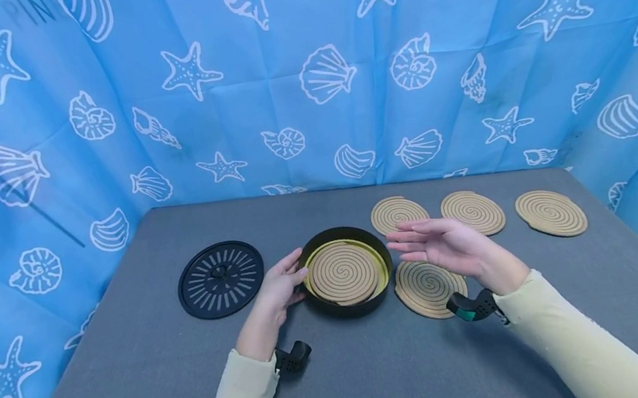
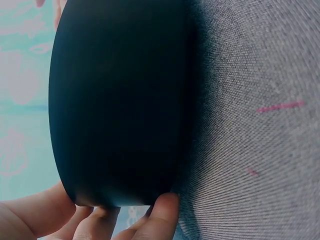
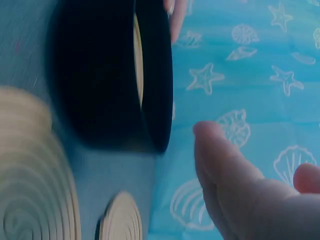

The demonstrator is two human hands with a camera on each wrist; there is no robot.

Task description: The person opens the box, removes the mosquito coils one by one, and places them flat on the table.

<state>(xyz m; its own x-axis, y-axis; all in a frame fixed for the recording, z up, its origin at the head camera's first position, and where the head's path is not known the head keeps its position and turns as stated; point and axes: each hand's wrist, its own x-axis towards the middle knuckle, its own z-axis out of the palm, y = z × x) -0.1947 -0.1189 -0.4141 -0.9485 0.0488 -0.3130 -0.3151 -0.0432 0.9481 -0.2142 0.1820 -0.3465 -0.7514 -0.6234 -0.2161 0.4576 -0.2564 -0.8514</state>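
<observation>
A round black tin (image 1: 353,311) with a yellow inside stands on the table, and a tan mosquito coil (image 1: 344,272) lies in it. At the tin's left side my left hand (image 1: 274,292) grips the wall, thumb by the rim and fingers lower down. The left wrist view shows these fingers (image 2: 162,215) against the dark wall (image 2: 120,100). My right hand (image 1: 450,245) hovers just right of the tin with its fingers extended, holding nothing. Below it, another mosquito coil (image 1: 431,289) lies on the table, partly covered by the hand in the head view.
Left of the tin lies a black slotted lid (image 1: 222,279). Behind the right hand are three more coils: one near the tin (image 1: 398,210), a middle one (image 1: 472,212) and a far right one (image 1: 551,214). A blue shell-print curtain (image 1: 293,106) borders the grey table (image 1: 394,373).
</observation>
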